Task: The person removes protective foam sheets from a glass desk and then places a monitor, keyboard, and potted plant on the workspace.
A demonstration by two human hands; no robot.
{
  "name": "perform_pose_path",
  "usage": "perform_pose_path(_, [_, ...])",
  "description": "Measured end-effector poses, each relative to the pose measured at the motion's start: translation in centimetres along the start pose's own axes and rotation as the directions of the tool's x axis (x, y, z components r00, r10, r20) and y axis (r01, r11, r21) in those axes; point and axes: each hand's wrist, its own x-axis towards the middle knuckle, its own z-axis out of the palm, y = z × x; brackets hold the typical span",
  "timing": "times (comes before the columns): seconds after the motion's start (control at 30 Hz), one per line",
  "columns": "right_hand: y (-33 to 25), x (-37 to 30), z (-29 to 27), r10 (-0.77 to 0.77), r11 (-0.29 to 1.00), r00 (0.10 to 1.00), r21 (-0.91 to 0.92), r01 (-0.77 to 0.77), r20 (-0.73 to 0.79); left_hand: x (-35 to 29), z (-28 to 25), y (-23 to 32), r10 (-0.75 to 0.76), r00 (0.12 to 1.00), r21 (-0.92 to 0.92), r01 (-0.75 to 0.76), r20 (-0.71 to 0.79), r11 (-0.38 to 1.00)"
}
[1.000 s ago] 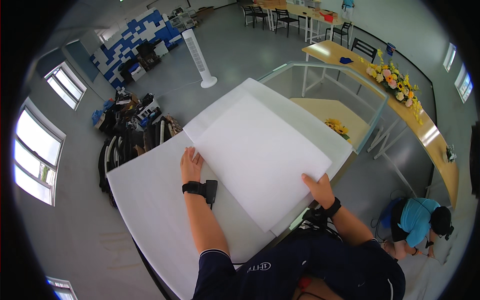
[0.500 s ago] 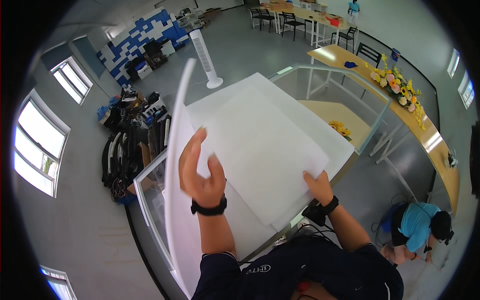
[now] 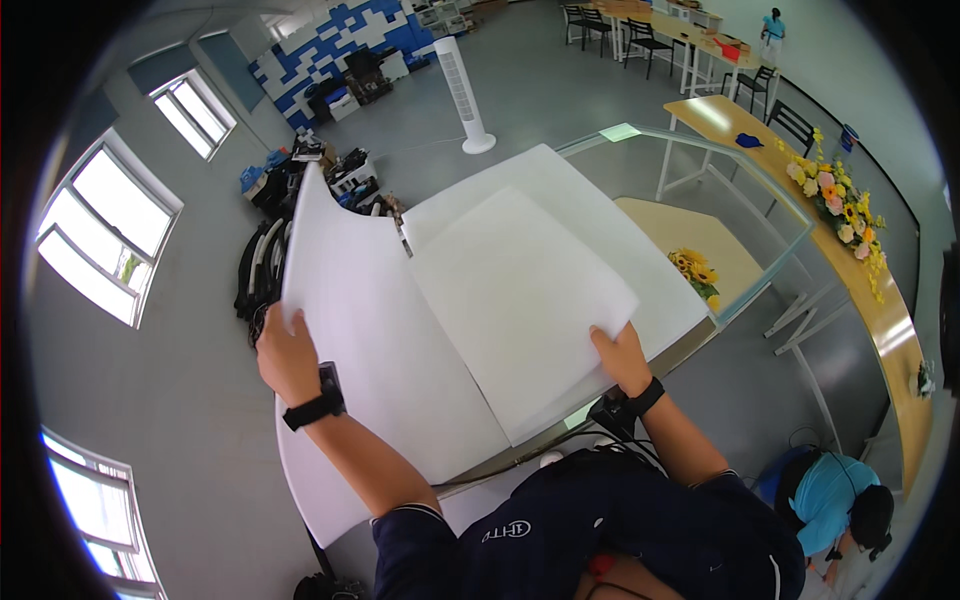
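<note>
We grip the outer edge of the large white sheet point(image 3: 390, 350) with our left hand point(image 3: 288, 355), the sheet curving upward at the left end of the glass case point(image 3: 768, 274). Our right hand point(image 3: 622, 358) pinches the near right edge of the smaller white sheet point(image 3: 520, 300), atop the case's middle; sunflowers point(image 3: 695, 275) show at its right end.

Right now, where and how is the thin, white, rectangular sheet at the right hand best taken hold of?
Probably by its near-right edge, close to the right corner, coming from the right with the thumb on top. The thin white sheet lies broad and almost flat on a larger white surface, leaving little but its edge to pinch; the bare right hand grips there.
</note>
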Motion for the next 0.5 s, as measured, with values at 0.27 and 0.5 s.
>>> perform_pose_path(0.27, [2.1,1.9,-3.5,0.186,0.527,0.904,0.738,-0.423,0.385,3.5,-11.2,-7.7,0.029,0.923,-0.25,-0.133,-0.383,0.959])
perform_pose_path(0.5, [0.4,1.8,-4.0,0.21,0.353,0.874,0.8,-0.485,0.438,8.4,-17.8,-7.0,-0.087,0.991,-0.587,0.009,-0.104,0.809])
